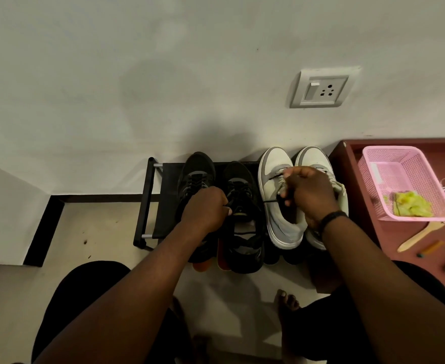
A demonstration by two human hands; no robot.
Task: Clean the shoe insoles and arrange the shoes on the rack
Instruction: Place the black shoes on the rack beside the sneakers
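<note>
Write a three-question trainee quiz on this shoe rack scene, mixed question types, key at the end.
1. True or false: the black shoes stand to the right of the white shoes on the rack.
2. Multiple choice: the left hand grips
A. a black shoe
B. the pink basket
C. the wooden spatula
3. Fill in: the right hand is at the ____ shoes.

Key
1. False: the black pair is on the left, the white pair on the right.
2. A.
3. White; its fingers curl at the laces and collar.
</note>
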